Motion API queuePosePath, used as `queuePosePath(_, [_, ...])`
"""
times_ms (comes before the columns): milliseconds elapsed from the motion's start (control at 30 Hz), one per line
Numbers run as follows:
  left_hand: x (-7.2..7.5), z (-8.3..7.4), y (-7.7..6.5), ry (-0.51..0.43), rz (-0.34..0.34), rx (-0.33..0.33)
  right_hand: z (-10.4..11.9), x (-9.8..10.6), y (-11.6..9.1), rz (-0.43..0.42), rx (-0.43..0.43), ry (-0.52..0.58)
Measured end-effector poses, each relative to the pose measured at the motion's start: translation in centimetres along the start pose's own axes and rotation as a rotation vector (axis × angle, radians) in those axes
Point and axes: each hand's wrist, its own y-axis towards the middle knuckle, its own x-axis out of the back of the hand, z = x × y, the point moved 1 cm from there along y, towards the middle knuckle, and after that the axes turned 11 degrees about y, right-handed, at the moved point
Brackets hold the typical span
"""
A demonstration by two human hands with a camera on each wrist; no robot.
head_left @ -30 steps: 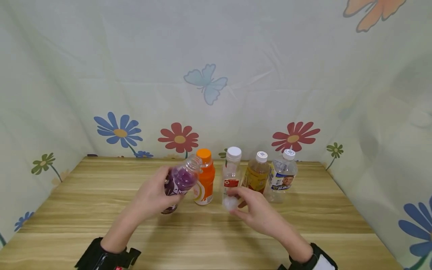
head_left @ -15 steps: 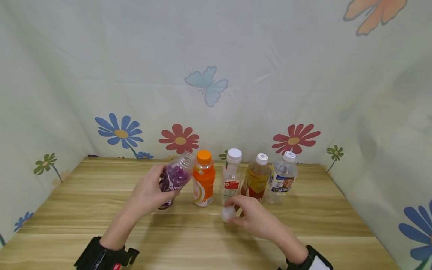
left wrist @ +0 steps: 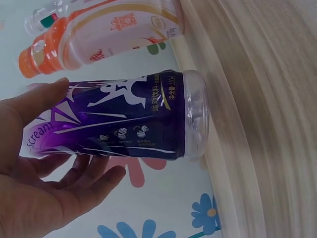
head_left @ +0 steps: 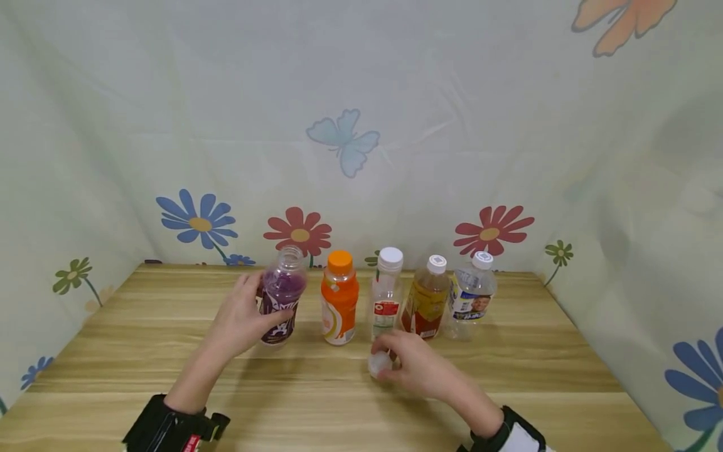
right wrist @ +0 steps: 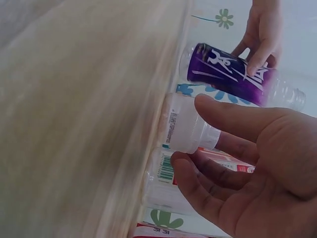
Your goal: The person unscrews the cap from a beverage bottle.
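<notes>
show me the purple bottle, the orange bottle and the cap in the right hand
Purple bottle (left wrist: 116, 119): left wrist view, middle of its label
Orange bottle (head_left: 340, 299): head view, middle of its body
Cap (head_left: 379, 363): head view, its visible round face

The clear-necked purple plastic bottle (head_left: 284, 289) bears white graphics (left wrist: 125, 95). The pale cloth backdrop (head_left: 440, 81) shows red and blue flowers (head_left: 299, 235).

Left wrist view, left of frame: purple bottle (left wrist: 114, 116) reads "scream" in small dark letters. Centre of frame, same bottle: 运动饮料, and beside it 净含量 with a figure ending "ml", digits blurred. Upper left: orange bottle (left wrist: 119, 35), characters too small to read. Right wrist view, lower centre: barcode (right wrist: 166, 167) on clear bottle (right wrist: 161, 192). Head view, right of centre: square marks on two white caps (head_left: 437, 263), contents illegible.
</notes>
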Motion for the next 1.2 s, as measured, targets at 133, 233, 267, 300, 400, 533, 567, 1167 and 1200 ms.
queuePosePath(133, [-0.2,0.2,0.1,-0.027,-0.015,0.016,-0.2,-0.5,0.1,0.009,0.001,-0.027])
queuePosePath(233, [-0.3,0.4,0.2,-0.037,-0.023,0.038,-0.2,-0.8,0.3,0.013,0.014,-0.044])
queuePosePath(267, [-0.3,0.4,0.2,-0.035,-0.025,0.042,-0.2,-0.8,0.4,0.014,0.023,-0.049])
queuePosePath(300, [-0.3,0.4,0.2,-0.032,-0.028,0.045,-0.2,-0.9,0.4,0.018,0.025,-0.055])
queuePosePath(400, [-0.4,0.5,0.3,-0.027,-0.029,0.043,-0.2,-1.0,0.6,0.031,0.029,-0.049])
queuePosePath(533, [-0.4,0.5,0.4,-0.035,-0.014,0.045,-0.1,-1.0,0.7,0.055,0.017,-0.045])
queuePosePath(567, [-0.4,0.5,0.4,-0.038,-0.010,0.047,-0.1,-1.0,0.7,0.060,0.015,-0.050])
queuePosePath(1167, [-0.8,1.6,0.6,-0.111,0.045,0.092,-0.3,-1.5,1.1,0.100,-0.016,-0.060])
queuePosePath(1200, [-0.8,1.6,0.7,-0.113,0.045,0.091,-0.3,-1.4,1.1,0.099,-0.016,-0.053])
